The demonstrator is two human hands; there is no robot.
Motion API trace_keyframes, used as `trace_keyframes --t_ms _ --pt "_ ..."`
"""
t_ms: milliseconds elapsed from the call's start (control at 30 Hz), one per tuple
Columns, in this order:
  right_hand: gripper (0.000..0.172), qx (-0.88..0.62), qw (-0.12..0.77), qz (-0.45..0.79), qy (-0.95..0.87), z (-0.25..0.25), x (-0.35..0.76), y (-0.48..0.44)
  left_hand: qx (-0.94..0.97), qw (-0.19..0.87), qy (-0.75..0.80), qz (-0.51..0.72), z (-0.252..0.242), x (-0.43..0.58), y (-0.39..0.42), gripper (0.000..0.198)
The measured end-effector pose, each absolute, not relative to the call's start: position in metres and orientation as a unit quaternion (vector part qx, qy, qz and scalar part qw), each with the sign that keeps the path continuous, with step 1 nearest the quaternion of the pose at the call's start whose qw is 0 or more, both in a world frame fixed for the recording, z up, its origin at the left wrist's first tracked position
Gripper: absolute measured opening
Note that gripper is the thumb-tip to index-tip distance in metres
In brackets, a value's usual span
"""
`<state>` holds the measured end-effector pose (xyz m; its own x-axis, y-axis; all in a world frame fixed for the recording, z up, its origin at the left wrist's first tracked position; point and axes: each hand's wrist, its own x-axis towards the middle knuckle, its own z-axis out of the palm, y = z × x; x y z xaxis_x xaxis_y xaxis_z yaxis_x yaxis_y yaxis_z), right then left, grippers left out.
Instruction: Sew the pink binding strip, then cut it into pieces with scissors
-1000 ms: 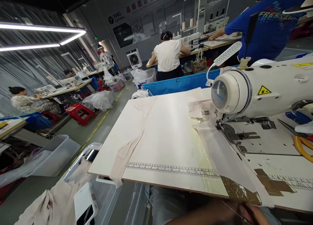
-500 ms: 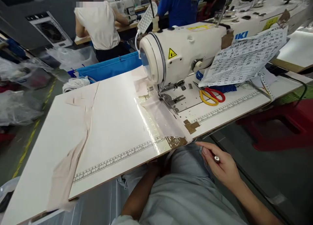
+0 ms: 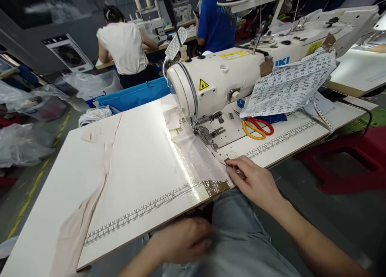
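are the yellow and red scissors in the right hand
No, the scissors lie on the table beside the sewing machine, apart from the right hand at the table's near edge.

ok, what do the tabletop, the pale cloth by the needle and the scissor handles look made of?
Tabletop: smooth white laminate over board, going by the brown front edge. Pale cloth: thin, slightly sheer fabric; fibre unclear. Scissor handles: smooth yellow and red plastic, probably, by the glossy moulded loops.
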<state>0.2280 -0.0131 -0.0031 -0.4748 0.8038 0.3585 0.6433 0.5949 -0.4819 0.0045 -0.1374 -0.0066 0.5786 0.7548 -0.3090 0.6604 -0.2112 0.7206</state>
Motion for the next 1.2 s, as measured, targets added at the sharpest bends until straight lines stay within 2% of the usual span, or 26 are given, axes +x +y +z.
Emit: trace_keyframes --t_ms 67,133,233,300,467,733,967,1200 --pt "0.031 -0.433 0.272 0.121 -0.851 -0.005 0.221 -0.010 0.784 0.449 0.418 0.091 0.037 -0.008 -0.122 0.038" --pt "0.031 -0.438 0.265 0.112 -0.852 -0.007 0.217 -0.009 0.806 0.303 0.491 0.129 0.062 -0.016 -0.097 0.036" --pt "0.029 -0.441 0.258 0.104 -0.853 -0.009 0.215 -0.008 0.817 0.056 0.558 0.131 0.062 -0.020 -0.052 0.031" --pt "0.028 -0.436 0.260 0.103 -0.856 -0.009 0.215 -0.007 0.817 -0.013 0.564 0.117 0.049 -0.020 -0.024 0.030" --pt "0.022 -0.424 0.284 0.124 -0.851 -0.007 0.217 -0.006 0.812 -0.053 0.574 0.092 0.024 -0.010 0.009 0.029" --pt "0.020 -0.414 0.273 0.129 -0.859 -0.006 0.219 -0.006 0.813 -0.094 0.560 0.127 0.006 0.003 -0.001 0.036" --pt "0.017 -0.424 0.330 0.302 -0.788 0.002 0.230 0.003 0.815 -0.105 0.559 0.114 -0.002 0.001 -0.002 0.041" --pt "0.025 -0.492 0.380 0.329 -0.711 -0.006 0.241 0.021 0.805 -0.109 0.575 0.095 0.001 0.003 -0.001 0.043"
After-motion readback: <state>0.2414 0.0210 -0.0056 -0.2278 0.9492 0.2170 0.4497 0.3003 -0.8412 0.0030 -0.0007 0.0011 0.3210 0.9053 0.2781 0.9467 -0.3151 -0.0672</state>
